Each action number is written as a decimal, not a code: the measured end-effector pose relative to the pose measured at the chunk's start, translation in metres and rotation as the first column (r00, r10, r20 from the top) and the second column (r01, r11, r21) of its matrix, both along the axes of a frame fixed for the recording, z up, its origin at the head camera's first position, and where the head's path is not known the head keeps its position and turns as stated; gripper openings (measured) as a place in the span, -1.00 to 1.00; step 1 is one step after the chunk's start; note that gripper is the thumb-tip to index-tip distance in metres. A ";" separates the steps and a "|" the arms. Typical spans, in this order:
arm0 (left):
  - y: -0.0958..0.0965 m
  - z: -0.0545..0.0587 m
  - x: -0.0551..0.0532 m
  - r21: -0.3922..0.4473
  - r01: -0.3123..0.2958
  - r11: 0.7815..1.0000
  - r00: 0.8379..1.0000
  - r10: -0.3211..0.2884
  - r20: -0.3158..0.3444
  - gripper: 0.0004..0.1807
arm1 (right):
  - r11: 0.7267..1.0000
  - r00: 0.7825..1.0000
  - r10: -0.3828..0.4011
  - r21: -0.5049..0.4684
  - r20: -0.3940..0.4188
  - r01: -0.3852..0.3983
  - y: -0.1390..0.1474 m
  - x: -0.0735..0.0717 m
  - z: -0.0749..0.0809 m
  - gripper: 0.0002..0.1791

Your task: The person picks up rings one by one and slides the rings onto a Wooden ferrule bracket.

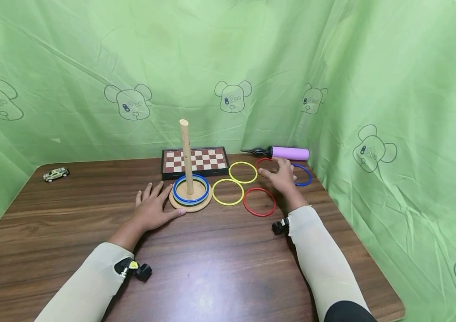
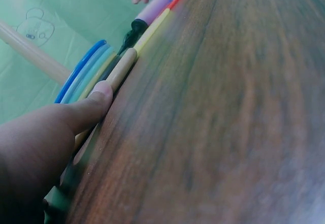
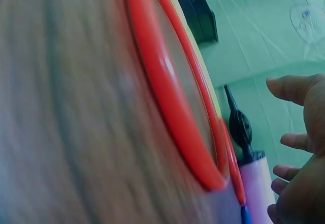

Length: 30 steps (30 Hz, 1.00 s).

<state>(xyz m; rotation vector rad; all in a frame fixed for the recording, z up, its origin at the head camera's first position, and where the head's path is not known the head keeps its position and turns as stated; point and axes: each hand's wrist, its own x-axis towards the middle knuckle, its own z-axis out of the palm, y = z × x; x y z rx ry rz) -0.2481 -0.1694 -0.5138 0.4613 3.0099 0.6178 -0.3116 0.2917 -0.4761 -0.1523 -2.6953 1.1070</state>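
A wooden post (image 1: 187, 156) stands upright on a round wooden base (image 1: 205, 205). Around the foot of the post lies a stack of rings, a blue ring (image 1: 176, 198) on top and paler ones under it. My left hand (image 1: 153, 210) rests at the base's left side with fingers spread, and the thumb (image 2: 101, 94) touches its rim. My right hand (image 1: 283, 178), fingers apart and holding nothing, hovers over the table between the far red ring (image 1: 257, 163) and a blue ring (image 1: 310, 178), partly covering both in the head view.
Two yellow rings (image 1: 228, 205) (image 1: 243, 163) and a near red ring (image 1: 260, 215) lie flat right of the base. Behind stand a checkered board (image 1: 207, 161) and a purple hand pump (image 1: 290, 153). A toy car (image 1: 56, 174) sits far left. Green curtain (image 1: 195, 53) surrounds the table.
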 end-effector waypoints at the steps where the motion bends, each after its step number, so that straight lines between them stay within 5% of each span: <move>1: 0.000 0.000 0.000 0.000 0.000 1.000 1.000 0.000 0.001 0.26 | 1.000 1.000 -0.013 0.002 -0.009 0.013 0.003 -0.001 -0.001 -0.11; 30: -0.001 0.000 -0.001 -0.009 -0.003 1.000 1.000 0.004 0.013 0.29 | 0.962 0.963 -0.270 -0.037 0.000 0.270 0.050 -0.001 -0.022 -0.13</move>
